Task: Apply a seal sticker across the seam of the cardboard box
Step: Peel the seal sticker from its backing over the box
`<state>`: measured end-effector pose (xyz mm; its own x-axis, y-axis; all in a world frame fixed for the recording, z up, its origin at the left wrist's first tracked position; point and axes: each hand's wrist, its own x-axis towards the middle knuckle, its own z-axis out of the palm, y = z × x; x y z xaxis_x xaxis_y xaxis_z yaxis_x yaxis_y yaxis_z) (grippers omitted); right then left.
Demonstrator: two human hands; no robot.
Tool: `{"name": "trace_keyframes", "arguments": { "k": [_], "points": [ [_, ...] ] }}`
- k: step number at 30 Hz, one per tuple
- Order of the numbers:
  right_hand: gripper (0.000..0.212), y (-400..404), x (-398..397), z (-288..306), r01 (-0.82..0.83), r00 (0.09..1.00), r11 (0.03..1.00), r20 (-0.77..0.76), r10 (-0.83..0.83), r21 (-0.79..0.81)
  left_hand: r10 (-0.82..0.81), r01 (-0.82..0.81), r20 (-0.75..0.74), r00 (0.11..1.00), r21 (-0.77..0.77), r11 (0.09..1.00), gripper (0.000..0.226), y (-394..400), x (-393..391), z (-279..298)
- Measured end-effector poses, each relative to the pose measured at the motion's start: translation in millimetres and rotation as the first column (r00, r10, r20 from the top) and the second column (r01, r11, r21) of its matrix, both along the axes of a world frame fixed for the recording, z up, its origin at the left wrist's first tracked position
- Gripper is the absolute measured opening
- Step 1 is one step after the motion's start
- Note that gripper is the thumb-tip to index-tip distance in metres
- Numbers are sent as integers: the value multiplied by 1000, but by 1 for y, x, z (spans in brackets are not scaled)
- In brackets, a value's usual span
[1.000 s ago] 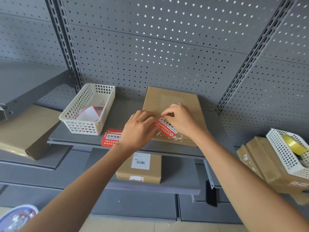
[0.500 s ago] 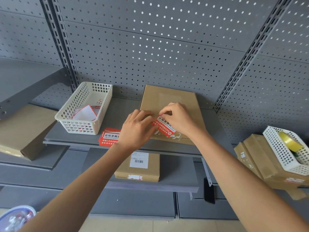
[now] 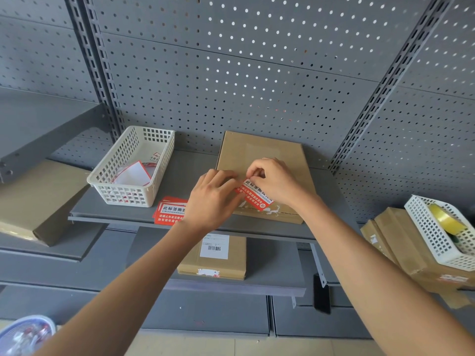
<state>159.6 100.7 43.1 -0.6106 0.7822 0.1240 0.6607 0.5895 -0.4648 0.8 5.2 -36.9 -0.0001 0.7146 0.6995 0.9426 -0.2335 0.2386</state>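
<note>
- Grey pegboard fills the upper frame; on the shelf (image 3: pixel 108 214) at centre lies the box (image 3: pixel 259 155).
- Your sticker (image 3: pixel 254 197) sits over the box's near end, tilted, just above the seam.
- Left hand (image 3: pixel 210 199) pinches its left edge; right hand (image 3: pixel 275 181) pinches the top corner, both closed on it, nearly touching.
- Square it across the seam before pressing, then smooth from the middle outward.
- Both forearms reach up from the lower frame, wrists bent down.
- Spare stickers (image 3: pixel 169 211) lie left of centre.
</note>
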Motion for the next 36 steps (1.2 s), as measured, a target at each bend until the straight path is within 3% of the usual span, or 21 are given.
{"name": "trace_keyframes", "arguments": {
  "k": [8, 24, 29, 36],
  "points": [
    [7, 4, 0, 3, 14, 998, 997, -66, -19, -74, 8, -8, 14, 1000, -16, 1000, 35, -1, 1, 0],
    [16, 16, -12, 5, -27, 991, 999, 133, 33, -46, 22, -18, 41, 999, -91, 996, 23, -1, 6, 19],
    [18, 15, -15, 4, -77, 955, 997, 288, 65, 30, 68, -52, 105, 992, -151, 987, 17, 2, 10, 29],
    [21, 10, -11, 7, -92, 956, 996, 283, 82, 22, 131, -61, 243, 961, -274, 960, 12, 9, 12, 39]
  ]
}}
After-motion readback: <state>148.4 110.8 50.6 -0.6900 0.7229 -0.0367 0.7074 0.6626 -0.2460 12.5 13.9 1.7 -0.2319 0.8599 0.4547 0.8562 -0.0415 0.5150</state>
